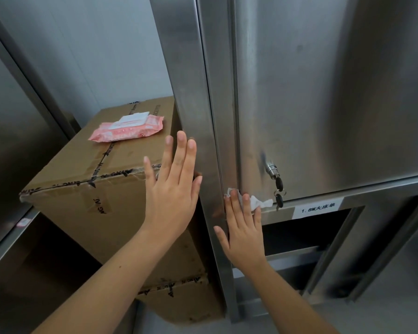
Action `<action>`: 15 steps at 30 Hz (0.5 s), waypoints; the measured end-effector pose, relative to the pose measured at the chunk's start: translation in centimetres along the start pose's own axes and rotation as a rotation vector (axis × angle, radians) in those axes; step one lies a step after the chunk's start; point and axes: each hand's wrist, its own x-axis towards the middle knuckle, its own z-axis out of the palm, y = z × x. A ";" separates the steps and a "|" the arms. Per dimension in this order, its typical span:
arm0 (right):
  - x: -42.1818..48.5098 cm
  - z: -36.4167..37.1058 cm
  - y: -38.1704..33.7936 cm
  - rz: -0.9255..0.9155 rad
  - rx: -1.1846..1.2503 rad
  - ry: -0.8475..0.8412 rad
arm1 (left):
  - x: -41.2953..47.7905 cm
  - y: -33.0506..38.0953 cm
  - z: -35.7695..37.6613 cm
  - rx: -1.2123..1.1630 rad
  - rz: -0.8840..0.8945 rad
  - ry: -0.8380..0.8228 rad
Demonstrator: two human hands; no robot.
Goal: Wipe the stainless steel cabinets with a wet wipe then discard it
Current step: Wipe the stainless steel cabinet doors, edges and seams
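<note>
With our right hand (pixel 245 233) pressing the wet wipe (pixel 256 201) flat-fingered beside the dangling keys (pixel 279 194) and our left hand (pixel 173 186) open, the wipe could snag them.

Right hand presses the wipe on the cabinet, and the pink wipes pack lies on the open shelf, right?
No. In the head view the pink wipes pack lies on top of the cardboard box; the right hand does press the wipe on the cabinet.

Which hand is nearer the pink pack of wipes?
Left. The left hand is below-right of the pink pack; the right hand presses a wipe against the cabinet, farther right.
</note>
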 end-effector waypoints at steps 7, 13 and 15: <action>-1.5 -0.8 -0.8 0.065 0.062 -0.059 | 0.0 0.1 -0.1 0.008 -0.021 -0.018; -2.3 -1.0 -1.2 -0.019 0.052 -0.078 | -0.1 0.2 -0.2 0.006 -0.029 -0.018; -2.4 -0.9 -0.9 -0.046 0.066 -0.085 | 0.0 0.3 -0.2 0.005 -0.031 -0.018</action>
